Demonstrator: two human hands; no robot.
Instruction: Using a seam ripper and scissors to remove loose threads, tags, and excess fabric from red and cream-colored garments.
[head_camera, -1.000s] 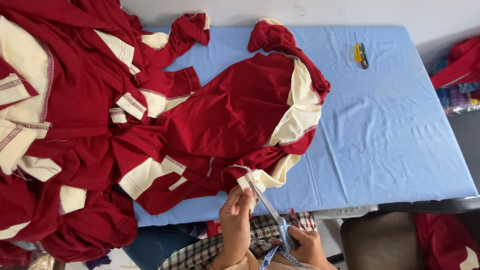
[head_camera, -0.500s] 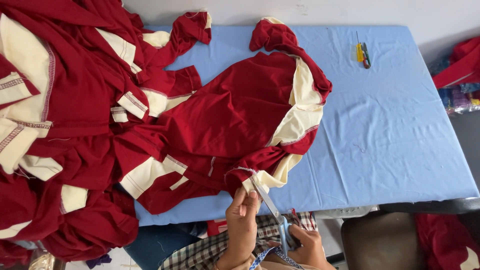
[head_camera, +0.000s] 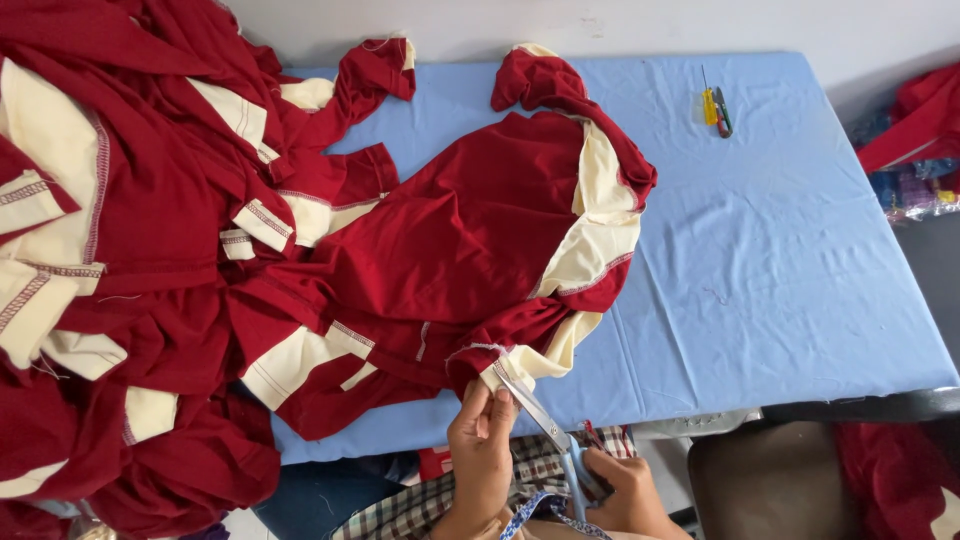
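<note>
Pinching the cream cuff of a red and cream garment (head_camera: 470, 250) at the near table edge: left hand (head_camera: 482, 440), fingertips closed on the fabric. Gripping the handles of long scissors (head_camera: 545, 425): right hand (head_camera: 620, 490), closed around them, blades angled up toward the cuff and seemingly parted at the tip beside the pinched spot. Spread across the middle of the blue table (head_camera: 780, 260), body flat, one sleeve trailing off the front edge toward the lap. Judged soft, light and limp: likely to sag and slide unless pulled taut, so best taken at the stitched hem or cuff, where the doubled cloth gives the firmest hold. Heaped at the left, a pile of matching red and cream pieces (head_camera: 120, 270); lying far back near the wall, a small yellow tool (head_camera: 714, 108). Compared with half a second ago: left hand shifted slightly lower and nearer the cuff edge, scissors tip brought closer to the seam, garment body unmoved on the table, pile and tool unchanged.
</note>
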